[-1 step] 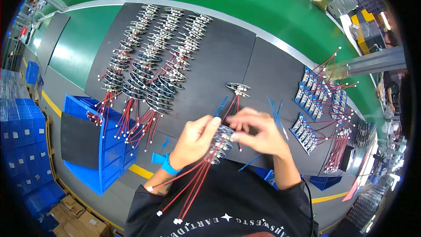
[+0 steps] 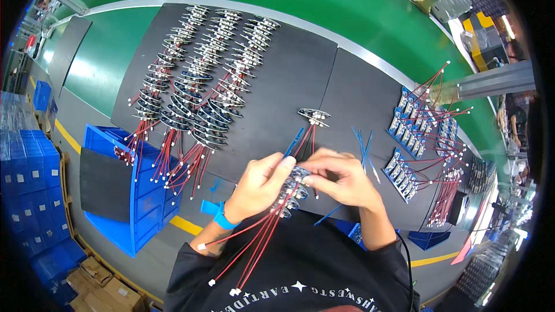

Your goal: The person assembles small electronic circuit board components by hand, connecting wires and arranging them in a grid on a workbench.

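My left hand (image 2: 260, 185), with a blue band at the wrist, is closed on a panel of small circuit boards (image 2: 296, 189) with red wires (image 2: 258, 248) hanging toward my lap. A narrow blue strip (image 2: 295, 140) sticks up beside that thumb. On the panel's right edge, my right hand (image 2: 338, 176) pinches near the upper boards; its fingertips partly hide what they grip. Just beyond my hands, a small stack of curved boards (image 2: 314, 117) with red wires rests on the black mat (image 2: 300, 63).
Three long rows of wired curved boards (image 2: 199, 72) lie on the left. To the right are blue board panels (image 2: 407, 121), a bundle of red wires (image 2: 445, 196) and loose blue strips (image 2: 364, 147). A blue bin (image 2: 139, 202) stands at the table's left front.
My right hand's fingers have drawn together and come down onto the panel's upper right edge. The panel and blue strip have shifted slightly in my left hand.
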Demonstrator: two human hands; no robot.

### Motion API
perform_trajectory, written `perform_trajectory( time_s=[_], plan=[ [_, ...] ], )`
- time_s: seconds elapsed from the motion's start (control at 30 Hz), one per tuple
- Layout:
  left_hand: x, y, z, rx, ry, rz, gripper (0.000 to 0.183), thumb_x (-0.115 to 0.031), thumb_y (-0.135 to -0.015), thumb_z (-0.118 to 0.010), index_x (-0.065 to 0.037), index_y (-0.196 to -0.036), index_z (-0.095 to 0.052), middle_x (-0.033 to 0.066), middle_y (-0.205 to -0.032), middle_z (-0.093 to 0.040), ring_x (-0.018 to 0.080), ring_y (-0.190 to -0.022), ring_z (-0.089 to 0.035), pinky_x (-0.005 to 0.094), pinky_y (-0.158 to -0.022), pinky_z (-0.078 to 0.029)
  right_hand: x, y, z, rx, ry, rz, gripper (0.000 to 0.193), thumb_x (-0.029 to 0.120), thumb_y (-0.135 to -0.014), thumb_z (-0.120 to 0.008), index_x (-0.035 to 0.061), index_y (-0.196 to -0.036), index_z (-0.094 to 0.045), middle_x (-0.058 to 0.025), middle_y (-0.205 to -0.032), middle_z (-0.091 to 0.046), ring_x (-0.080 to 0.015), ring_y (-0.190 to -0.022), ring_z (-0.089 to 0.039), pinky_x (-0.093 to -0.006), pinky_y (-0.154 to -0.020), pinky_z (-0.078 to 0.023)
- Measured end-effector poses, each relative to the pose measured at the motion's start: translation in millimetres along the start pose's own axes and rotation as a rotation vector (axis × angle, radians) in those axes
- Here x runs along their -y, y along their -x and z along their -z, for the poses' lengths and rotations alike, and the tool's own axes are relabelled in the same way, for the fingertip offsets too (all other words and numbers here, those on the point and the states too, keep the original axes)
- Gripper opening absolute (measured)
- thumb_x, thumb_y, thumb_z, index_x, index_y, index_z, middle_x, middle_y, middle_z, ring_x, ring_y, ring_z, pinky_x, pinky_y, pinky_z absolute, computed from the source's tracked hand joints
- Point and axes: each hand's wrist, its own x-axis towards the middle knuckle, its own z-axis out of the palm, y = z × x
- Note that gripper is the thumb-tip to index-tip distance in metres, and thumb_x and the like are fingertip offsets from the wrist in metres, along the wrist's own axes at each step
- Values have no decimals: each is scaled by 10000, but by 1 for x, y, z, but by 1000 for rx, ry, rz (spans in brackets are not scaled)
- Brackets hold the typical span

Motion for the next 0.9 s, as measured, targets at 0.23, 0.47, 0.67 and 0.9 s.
perform_trajectory(
  time_s=[0.23, 0.47, 0.67, 0.9],
  plan=[
    [14, 6, 10, 276, 547, 228, 390, -293, -991, -479, 36, -852, -636, 85, -802, -659, 115, -705, -617, 246, -631, -500, -14, 4, 1, -140, -170, -98, 152, 14, -829, -666, -10, -976, -698, -81, -830, -658, -129, -691, -610, -242, -607, -469],
    [6, 12, 32, -68, 493, 122, 477, -329, -1028, -340, 29, -823, -578, 131, -667, -632, 179, -515, -626, 270, -477, -511, -37, -18, 8, -453, 470, 216, 154, -36, -766, -679, -16, -919, -682, -96, -845, -640, -229, -780, -607, -314, -680, -478],
    [1, 22, 31, -87, 417, 182, 442, -295, -1028, -361, 37, -868, -604, 92, -664, -629, 102, -470, -565, 222, -432, -465, -45, -21, 3, -633, 626, 206, 157, -47, -747, -678, -16, -897, -645, -92, -858, -594, -261, -806, -573, -344, -691, -467],
    [4, 19, 25, -66, 373, 104, 425, -266, -1029, -368, 48, -877, -610, 75, -675, -631, 91, -512, -573, 224, -464, -462, -46, -14, 9, -426, 740, 204, 159, -43, -757, -665, -10, -899, -600, -110, -897, -579, -283, -805, -570, -373, -688, -468]
  ],
)
